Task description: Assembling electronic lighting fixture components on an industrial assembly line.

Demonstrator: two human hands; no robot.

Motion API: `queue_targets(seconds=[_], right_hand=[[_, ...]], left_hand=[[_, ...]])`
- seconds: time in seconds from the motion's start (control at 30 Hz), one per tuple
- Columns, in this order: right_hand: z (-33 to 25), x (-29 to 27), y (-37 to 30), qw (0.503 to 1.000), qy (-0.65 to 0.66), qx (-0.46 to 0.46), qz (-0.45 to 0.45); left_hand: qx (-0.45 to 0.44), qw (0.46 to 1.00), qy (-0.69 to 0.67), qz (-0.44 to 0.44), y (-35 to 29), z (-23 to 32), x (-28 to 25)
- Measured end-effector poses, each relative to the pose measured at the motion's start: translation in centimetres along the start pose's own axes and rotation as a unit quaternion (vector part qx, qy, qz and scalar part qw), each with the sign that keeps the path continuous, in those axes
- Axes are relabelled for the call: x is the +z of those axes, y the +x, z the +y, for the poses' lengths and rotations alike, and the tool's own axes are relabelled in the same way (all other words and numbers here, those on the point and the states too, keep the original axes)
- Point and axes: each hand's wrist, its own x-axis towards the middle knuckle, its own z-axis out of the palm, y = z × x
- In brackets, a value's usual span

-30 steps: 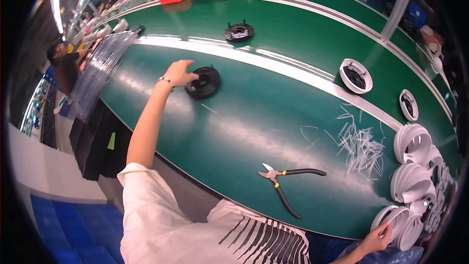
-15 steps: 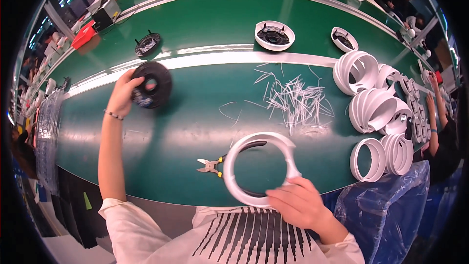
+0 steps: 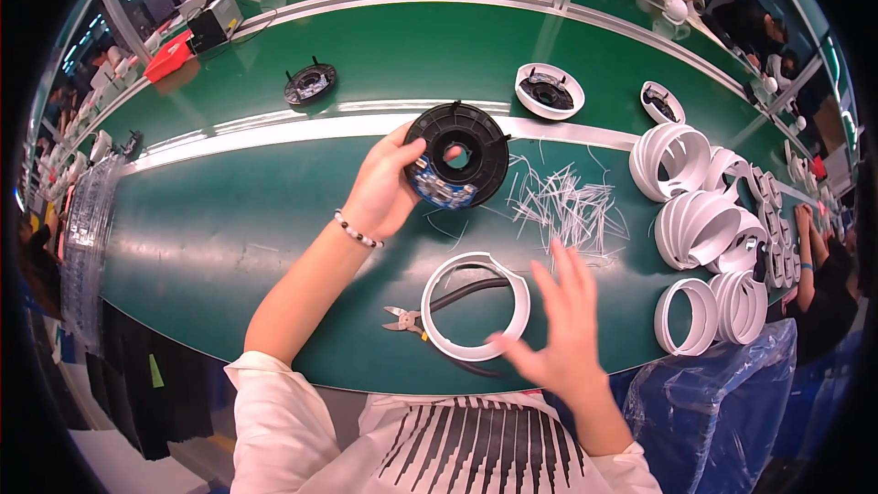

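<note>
My left hand (image 3: 382, 185) grips the left edge of a round black plastic base (image 3: 489, 160), raised above the green table. A blue circuit board (image 3: 439, 187) shows along its lower left side, and there is a hole at its centre. Spread fingers mark my right hand (image 3: 565, 334), which is slightly blurred and holds nothing; it is beside a white plastic ring (image 3: 522, 297) on the table. Under that ring lie cutting pliers (image 3: 401, 318) with dark handles, their jaws poking out to the left. A heap of thin white strips (image 3: 567, 210) lies beyond the ring.
White rings (image 3: 686, 316) stand in stacks on the right. On the green belt beyond the pale rail rest a black base (image 3: 311, 84) and two white housings with black parts, one a white oval housing (image 3: 549, 91). Blue plastic wrap (image 3: 713, 412) hangs at the near right; co-workers sit further off.
My left hand has brought the black base rightward to the middle. The white ring now lies on the table over the pliers, released by my right hand, whose fingers have spread. The view has shifted slightly.
</note>
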Motion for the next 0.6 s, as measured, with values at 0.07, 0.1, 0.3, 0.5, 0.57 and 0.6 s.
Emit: queue_targets(seconds=[0.07,0.1,0.3,0.5,0.57,0.6], right_hand=[[-2.3,1.0,0.2,0.993,0.001,0.081,-0.084],[-2.7,1.7,0.2,0.987,-0.009,0.107,-0.123],[-3.2,2.8,0.9,0.976,-0.015,0.159,-0.145],[-3.3,2.5,1.5,0.973,-0.004,0.159,-0.165],[-3.2,2.7,1.6,0.973,-0.002,0.165,-0.159],[-3.0,2.7,1.7,0.975,0.024,0.16,-0.152]], left_hand=[[0.021,0.999,-0.016,-0.027,-0.4,-0.2,0.3],[0.041,0.998,-0.014,-0.039,-0.6,-0.4,0.3],[0.046,0.996,-0.077,-0.021,-1.5,-1.1,-0.3],[0.072,0.993,-0.088,-0.027,-1.0,-2.1,-0.5],[0.085,0.991,-0.095,-0.037,-1.0,-2.3,-0.2],[0.083,0.991,-0.095,-0.038,-1.0,-2.4,-0.2]])
